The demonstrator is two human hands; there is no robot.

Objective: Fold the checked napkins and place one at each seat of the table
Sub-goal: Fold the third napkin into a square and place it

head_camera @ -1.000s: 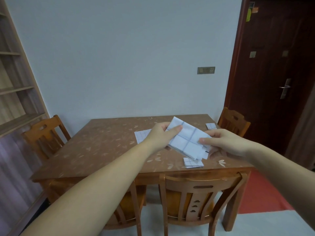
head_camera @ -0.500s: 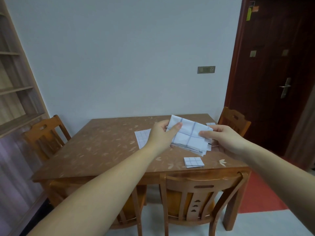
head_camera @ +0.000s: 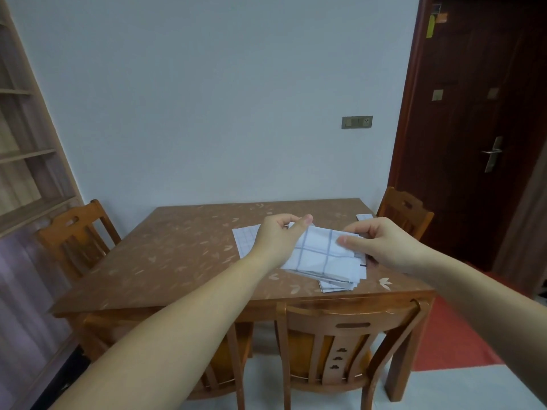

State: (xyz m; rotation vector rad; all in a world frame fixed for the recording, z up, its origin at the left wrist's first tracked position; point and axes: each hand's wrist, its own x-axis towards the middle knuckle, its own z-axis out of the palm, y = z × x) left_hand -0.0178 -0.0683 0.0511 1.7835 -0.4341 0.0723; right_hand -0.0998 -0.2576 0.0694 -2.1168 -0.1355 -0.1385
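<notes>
Two hands pinch one checked napkin [head_camera: 319,257] over table [head_camera: 165,261]: left hand [head_camera: 276,241] at its 10 o'clock corner, right hand [head_camera: 383,247] at 2 o'clock.

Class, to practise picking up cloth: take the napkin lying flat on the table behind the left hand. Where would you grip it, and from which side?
Probably its near left corner, pinched from the left. The flat napkin lies thin against the table, so only an edge lifts, and its right part is hidden behind the left hand gripping the held napkin.
</notes>
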